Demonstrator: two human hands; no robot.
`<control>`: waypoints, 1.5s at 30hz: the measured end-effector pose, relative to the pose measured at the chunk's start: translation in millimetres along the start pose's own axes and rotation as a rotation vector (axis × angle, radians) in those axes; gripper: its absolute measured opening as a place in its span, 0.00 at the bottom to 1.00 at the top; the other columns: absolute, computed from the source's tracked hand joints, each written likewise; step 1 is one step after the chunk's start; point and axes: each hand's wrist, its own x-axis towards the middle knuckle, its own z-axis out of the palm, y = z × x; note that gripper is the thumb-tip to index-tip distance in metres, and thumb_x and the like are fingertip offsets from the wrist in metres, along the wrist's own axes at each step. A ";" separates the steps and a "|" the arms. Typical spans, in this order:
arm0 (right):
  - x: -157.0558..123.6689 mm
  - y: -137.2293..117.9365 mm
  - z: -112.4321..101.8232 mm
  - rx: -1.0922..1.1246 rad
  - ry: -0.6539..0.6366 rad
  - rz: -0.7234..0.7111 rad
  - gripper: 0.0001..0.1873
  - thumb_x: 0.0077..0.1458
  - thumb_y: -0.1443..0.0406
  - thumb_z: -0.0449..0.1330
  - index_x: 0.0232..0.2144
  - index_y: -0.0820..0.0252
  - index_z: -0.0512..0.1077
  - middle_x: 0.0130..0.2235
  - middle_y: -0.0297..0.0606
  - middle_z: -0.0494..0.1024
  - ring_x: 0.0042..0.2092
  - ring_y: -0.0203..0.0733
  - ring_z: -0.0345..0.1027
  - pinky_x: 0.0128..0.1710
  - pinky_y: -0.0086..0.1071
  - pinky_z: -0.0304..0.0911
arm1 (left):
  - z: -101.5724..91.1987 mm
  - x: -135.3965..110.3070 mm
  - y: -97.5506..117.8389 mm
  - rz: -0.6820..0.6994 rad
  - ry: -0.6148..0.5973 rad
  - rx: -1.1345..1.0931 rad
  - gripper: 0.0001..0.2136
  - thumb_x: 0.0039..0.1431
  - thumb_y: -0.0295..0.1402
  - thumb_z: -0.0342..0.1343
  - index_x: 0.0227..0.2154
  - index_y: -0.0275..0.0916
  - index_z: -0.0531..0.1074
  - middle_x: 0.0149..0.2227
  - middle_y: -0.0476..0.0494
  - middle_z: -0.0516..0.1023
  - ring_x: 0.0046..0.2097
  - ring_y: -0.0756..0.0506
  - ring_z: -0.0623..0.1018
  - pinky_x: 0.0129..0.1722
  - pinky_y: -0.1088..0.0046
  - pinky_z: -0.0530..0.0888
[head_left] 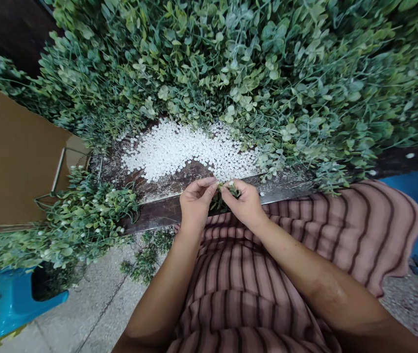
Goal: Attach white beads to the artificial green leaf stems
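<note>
We see the left hand (195, 205) and right hand (244, 205) meeting at the near edge of the surface (164, 212), the fingertips of both pinched on a green sprig (232, 187). Just beyond lies a pile of white beads (183, 149), possibly plastic, ringed by heaped foliage (231, 59).

Head view, steeply downward (close)
</note>
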 end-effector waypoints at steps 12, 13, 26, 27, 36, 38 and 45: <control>-1.2 0.6 1.8 -0.046 0.022 -0.041 0.12 0.48 0.62 0.54 0.17 0.60 0.62 0.19 0.29 0.61 0.22 0.32 0.53 0.24 0.27 0.53 | 2.3 -3.4 -0.4 -0.014 0.015 -0.026 0.09 0.38 0.33 0.65 0.25 0.36 0.76 0.27 0.47 0.79 0.30 0.50 0.76 0.33 0.73 0.74; -1.3 0.8 1.8 -0.044 0.019 -0.045 0.12 0.48 0.62 0.54 0.17 0.60 0.63 0.19 0.29 0.62 0.23 0.32 0.54 0.24 0.27 0.53 | 2.2 -3.3 -0.3 -0.041 0.014 -0.039 0.09 0.38 0.33 0.64 0.26 0.36 0.76 0.28 0.46 0.79 0.31 0.50 0.76 0.33 0.73 0.74; 0.2 2.9 -2.2 0.021 -0.049 -0.111 0.10 0.49 0.64 0.53 0.20 0.60 0.66 0.21 0.32 0.68 0.25 0.34 0.62 0.28 0.28 0.59 | -10.4 1.2 5.3 -0.225 -0.237 0.032 0.13 0.38 0.36 0.65 0.30 0.38 0.78 0.34 0.44 0.81 0.33 0.49 0.77 0.39 0.72 0.73; 0.6 2.9 -2.5 0.031 -0.056 -0.124 0.09 0.50 0.64 0.53 0.20 0.60 0.66 0.22 0.33 0.69 0.26 0.35 0.63 0.29 0.28 0.59 | -10.5 1.8 5.1 -0.234 -0.237 0.035 0.13 0.38 0.36 0.65 0.30 0.38 0.78 0.33 0.44 0.81 0.32 0.50 0.76 0.38 0.72 0.72; 1.5 0.7 -1.8 -0.007 -0.054 -0.121 0.07 0.46 0.66 0.53 0.19 0.60 0.63 0.21 0.31 0.64 0.25 0.33 0.58 0.27 0.27 0.56 | -12.2 2.8 7.4 -0.198 -0.162 0.064 0.09 0.36 0.32 0.66 0.25 0.37 0.78 0.27 0.47 0.80 0.28 0.52 0.75 0.35 0.74 0.72; 1.3 -0.3 -1.3 -0.017 -0.053 -0.102 0.07 0.45 0.66 0.52 0.18 0.59 0.62 0.20 0.30 0.63 0.25 0.33 0.57 0.27 0.27 0.55 | -12.1 2.4 7.6 -0.187 -0.155 0.096 0.09 0.36 0.31 0.65 0.26 0.37 0.78 0.28 0.46 0.80 0.30 0.50 0.76 0.36 0.72 0.73; 1.3 -2.7 -1.3 -0.015 -0.058 -0.070 0.06 0.42 0.66 0.52 0.17 0.59 0.60 0.20 0.29 0.61 0.25 0.33 0.56 0.26 0.27 0.53 | -11.7 1.9 9.9 -0.158 -0.166 0.179 0.09 0.39 0.31 0.63 0.28 0.37 0.78 0.32 0.44 0.81 0.35 0.46 0.78 0.42 0.68 0.73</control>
